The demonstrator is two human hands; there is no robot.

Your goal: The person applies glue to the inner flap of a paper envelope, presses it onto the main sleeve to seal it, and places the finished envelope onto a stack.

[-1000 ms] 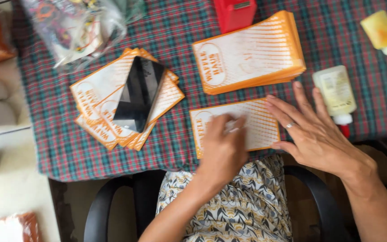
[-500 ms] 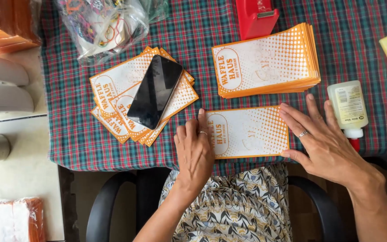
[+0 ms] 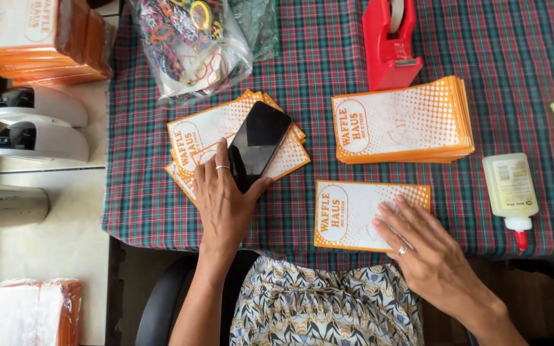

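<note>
While the left hand (image 3: 224, 200) lies flat with open grip on a loose pile of paper sleeves (image 3: 208, 138), thumb touching the black phone (image 3: 259, 145) atop it, the right hand (image 3: 421, 242) presses spread fingers on a single sleeve (image 3: 347, 214) at the counter's near edge. Plaid cloth (image 3: 328, 77) covers the counter. Beyond lie a neat sleeve stack (image 3: 400, 122), red tape dispenser (image 3: 389, 45), glue bottle (image 3: 512, 189) and plastic bag (image 3: 190, 45).

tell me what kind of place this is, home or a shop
Probably a home or small-shop work table used for assembling paper packaging. A plaid tablecloth covers it, with stacks of orange-and-white paper bags, a red tape dispenser and a glue bottle. The left hand touches a phone.
</note>
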